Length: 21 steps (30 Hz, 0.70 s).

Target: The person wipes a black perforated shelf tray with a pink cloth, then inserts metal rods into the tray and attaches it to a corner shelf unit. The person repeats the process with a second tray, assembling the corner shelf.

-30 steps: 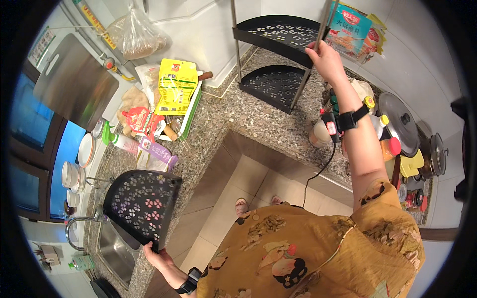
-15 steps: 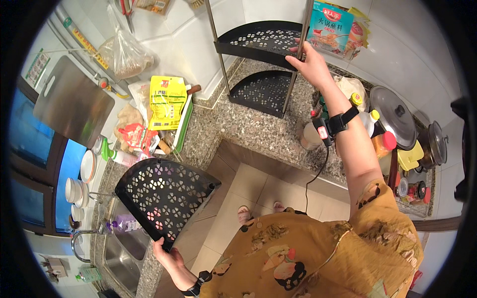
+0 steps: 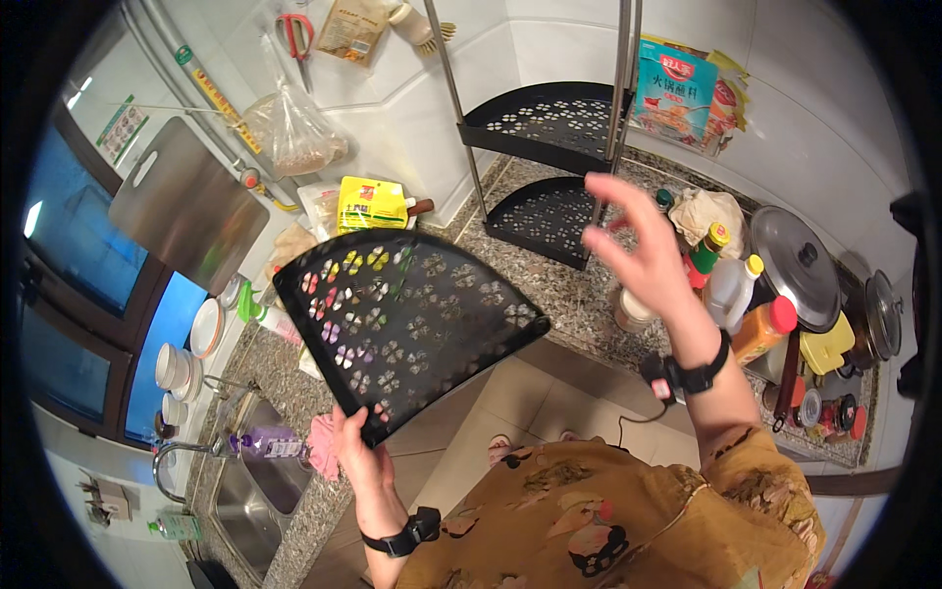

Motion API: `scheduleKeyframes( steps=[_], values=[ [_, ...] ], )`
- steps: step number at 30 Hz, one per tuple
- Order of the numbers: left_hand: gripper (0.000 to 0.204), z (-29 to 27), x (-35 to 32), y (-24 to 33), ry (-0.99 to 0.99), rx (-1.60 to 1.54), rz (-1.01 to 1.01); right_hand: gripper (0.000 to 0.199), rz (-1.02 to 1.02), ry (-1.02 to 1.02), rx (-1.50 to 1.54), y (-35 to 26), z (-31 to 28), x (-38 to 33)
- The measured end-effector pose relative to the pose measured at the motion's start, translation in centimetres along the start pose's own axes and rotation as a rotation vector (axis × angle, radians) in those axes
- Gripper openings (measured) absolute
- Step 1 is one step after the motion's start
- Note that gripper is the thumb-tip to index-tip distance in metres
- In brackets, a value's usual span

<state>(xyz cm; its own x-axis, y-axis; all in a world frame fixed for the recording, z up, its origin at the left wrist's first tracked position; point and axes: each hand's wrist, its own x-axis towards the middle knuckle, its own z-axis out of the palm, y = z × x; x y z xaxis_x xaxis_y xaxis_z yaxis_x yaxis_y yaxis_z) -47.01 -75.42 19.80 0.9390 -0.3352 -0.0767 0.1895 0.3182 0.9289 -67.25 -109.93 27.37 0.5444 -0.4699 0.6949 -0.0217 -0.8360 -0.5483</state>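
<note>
My left hand (image 3: 363,456) grips one corner of a loose black corner shelf (image 3: 422,339), a quarter-round tray punched with flower-shaped holes. The shelf is raised in front of the counter, and its far edge covers part of the food packets behind it. My right hand (image 3: 643,255) is empty, fingers spread and bent, just in front of a corner rack with metal posts (image 3: 453,69). Two similar black shelves sit in that rack, the upper shelf (image 3: 535,145) and the lower shelf (image 3: 540,240). The rack stands on the speckled granite counter (image 3: 535,285) in the corner.
Bottles (image 3: 731,290), jars and a lidded pot (image 3: 795,265) crowd the counter at right. On the left are a steel sink (image 3: 235,520), a purple bottle (image 3: 270,444), a pink cloth (image 3: 324,447) and stacked bowls (image 3: 177,368). A yellow packet (image 3: 371,203) lies behind the loose shelf.
My right hand has let go of the rack's post and drawn back toward me. The loose shelf has moved right and up in my left hand. The view has shifted too.
</note>
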Motion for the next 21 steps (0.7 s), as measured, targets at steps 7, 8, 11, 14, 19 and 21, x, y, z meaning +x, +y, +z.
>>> scheduleKeyframes(
  steps=[7, 8, 11, 14, 19, 21],
  values=[
    [0.04, 4.6, -0.2, 0.1, -0.167, -0.068, -0.044, 0.075, -0.163, -0.345, 0.132, -3.8, -1.7, -4.2],
    [0.043, 4.8, -0.1, -0.2, -0.179, -0.058, -0.052, 0.079, -0.149, -0.355, 0.124, -4.0, -2.0, -4.7],
    [0.046, 6.2, -1.2, 0.2, -0.193, -0.059, -0.028, 0.08, -0.108, -0.289, 0.144, -4.1, -2.5, -5.7],
    [0.041, 6.3, -1.3, -0.3, -0.224, -0.065, -0.049, 0.078, -0.087, -0.268, 0.136, -3.8, -3.2, -6.2],
    [0.042, 6.0, -1.3, -0.9, -0.262, -0.025, -0.071, 0.07, -0.061, -0.303, 0.109, -3.5, -3.7, -6.9],
    [0.04, 5.9, -1.6, -1.2, -0.257, -0.031, -0.086, 0.066, -0.044, -0.318, 0.104, -3.5, -3.6, -7.1]
  ],
)
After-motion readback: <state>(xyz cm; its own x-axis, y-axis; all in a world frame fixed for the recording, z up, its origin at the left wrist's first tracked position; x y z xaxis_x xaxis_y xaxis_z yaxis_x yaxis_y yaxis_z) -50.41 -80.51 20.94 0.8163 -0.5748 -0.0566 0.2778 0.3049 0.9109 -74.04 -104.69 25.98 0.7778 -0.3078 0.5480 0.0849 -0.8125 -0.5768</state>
